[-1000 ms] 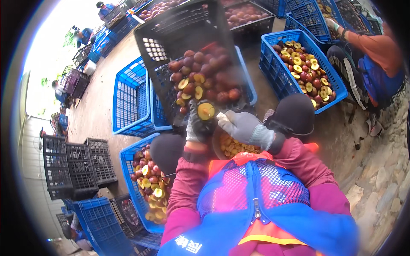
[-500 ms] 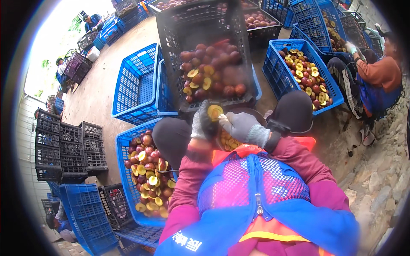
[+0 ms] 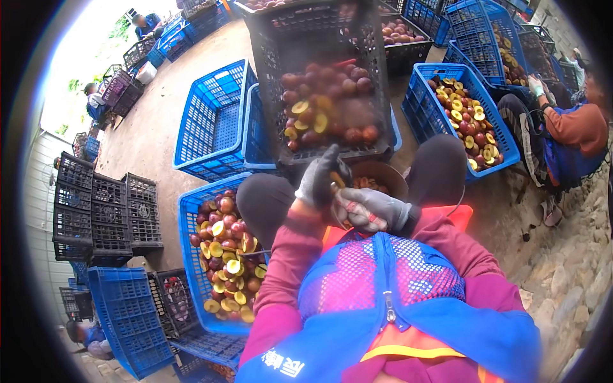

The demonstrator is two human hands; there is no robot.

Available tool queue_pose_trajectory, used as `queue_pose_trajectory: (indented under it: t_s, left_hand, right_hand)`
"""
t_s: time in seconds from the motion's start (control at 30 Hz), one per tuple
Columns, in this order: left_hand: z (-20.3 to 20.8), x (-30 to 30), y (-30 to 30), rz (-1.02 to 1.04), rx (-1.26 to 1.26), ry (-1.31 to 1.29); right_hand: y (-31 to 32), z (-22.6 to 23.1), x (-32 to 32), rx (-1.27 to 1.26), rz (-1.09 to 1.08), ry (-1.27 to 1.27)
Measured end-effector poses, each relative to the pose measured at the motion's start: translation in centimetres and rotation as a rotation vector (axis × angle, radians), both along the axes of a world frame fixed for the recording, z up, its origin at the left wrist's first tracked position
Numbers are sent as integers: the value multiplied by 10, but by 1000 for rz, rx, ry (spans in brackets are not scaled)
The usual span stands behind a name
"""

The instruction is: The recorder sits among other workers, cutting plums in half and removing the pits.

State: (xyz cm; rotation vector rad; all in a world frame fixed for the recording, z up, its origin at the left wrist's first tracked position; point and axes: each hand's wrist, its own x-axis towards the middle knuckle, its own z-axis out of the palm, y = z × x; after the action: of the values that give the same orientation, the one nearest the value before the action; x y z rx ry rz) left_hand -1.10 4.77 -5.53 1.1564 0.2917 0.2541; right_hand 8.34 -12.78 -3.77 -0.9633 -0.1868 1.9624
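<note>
Both my hands wear grey gloves and meet above a round bowl (image 3: 397, 181) between my knees, with brownish and yellowish pieces in it. My left hand (image 3: 317, 181) is closed on a plum piece (image 3: 336, 181), of which only a small yellow-brown part shows. Close against it, my right hand (image 3: 371, 208) has its fingers curled, palm side partly turned up; what it grips is hidden. Just beyond my hands, a tilted black crate (image 3: 271, 137) holds whole plums (image 3: 357, 86) and several yellow-fleshed halves.
A blue crate of halved plums (image 3: 183, 255) stands by my left knee. Farther left are a blue crate (image 3: 181, 150) and stacked black crates (image 3: 92, 210). Another blue crate of halves (image 3: 511, 159) stands at the right, beside a seated person (image 3: 575, 131). A stony edge (image 3: 562, 287) runs along the right.
The cut plum face that showed between my hands has turned mostly out of sight. My right hand has rolled over and curled nearer my body. The view has shifted slightly.
</note>
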Motion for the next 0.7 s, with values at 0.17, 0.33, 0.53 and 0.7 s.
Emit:
queue_pose_trajectory:
  t_s: [0.17,0.33,0.53,0.7]
  left_hand:
    - [1,63,79,360,589,29]
    - [-36,158,130,149,1382,671]
    - [-130,198,146,-43,1505,852]
    - [-142,214,150,-211,1598,946]
  right_hand:
    - [-4,6,25,270,125,-909]
    - [-15,-27,44,60,491,-1582]
    - [-23,-28,81,-27,400,-1547]
    - [-17,-30,93,5,389,-1512]
